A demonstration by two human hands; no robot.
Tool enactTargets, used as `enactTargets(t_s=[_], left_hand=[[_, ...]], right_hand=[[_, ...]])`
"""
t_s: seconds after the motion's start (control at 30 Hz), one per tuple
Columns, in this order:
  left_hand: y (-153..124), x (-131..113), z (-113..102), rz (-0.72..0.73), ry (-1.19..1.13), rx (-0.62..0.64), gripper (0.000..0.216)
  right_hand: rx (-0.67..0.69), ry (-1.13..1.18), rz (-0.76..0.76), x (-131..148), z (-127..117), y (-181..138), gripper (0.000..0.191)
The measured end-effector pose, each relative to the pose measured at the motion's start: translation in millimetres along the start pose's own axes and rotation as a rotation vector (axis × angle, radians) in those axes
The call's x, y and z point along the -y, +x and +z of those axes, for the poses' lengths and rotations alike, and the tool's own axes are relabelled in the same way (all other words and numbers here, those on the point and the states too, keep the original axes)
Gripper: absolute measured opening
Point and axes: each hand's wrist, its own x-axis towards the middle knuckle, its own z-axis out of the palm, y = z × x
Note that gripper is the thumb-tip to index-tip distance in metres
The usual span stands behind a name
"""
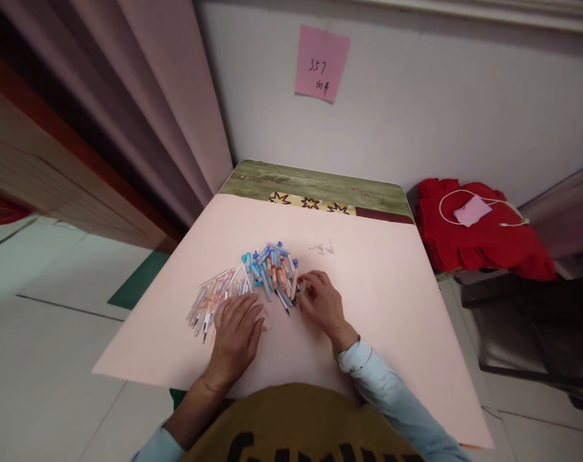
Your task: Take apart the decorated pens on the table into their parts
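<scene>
My left hand lies palm down with its fingers stretched out, at the near right edge of a heap of clear and pinkish pen barrels and thin white refills. Just to the right is a second heap of pen parts, in blue, turquoise and brown. My right hand is at this heap's right end, thumb and fingers curled together in a pinch. What lies between those fingertips is largely hidden. Dark-tipped refills stick out towards me between the two hands.
A pale pink sheet covers most of the table; its patterned green far edge shows. Small thin bits lie beyond my right hand. A red cloth with a white cord is at the right. A pink note hangs on the wall.
</scene>
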Motion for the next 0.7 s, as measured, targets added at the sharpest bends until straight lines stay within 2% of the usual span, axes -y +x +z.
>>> enactTargets(t_s=[0.27, 0.43, 0.57, 0.7], left_hand=[[-5.8, 3.1, 2.7, -0.012, -0.016, -0.009, 0.028], [-0.5, 4.6, 1.0, -0.02, -0.016, -0.012, 0.023], [14.2, 17.2, -0.9, -0.158, 0.026, 0.013, 0.016], [36.9, 31.8, 6.3, -0.299, 0.087, 0.125, 0.017]], right_hand=[[0.031, -0.069, 0.019, 4.1, 3.9, 2.4, 0.038], [0.012, -0.11, 0.031, 7.1, 6.9, -0.1, 0.031], [-0.033, -0.091, -0.005, 7.9, 6.5, 0.6, 0.022], [-0.057, -0.116, 0.029, 6.9, -2.6, 21.3, 0.021]])
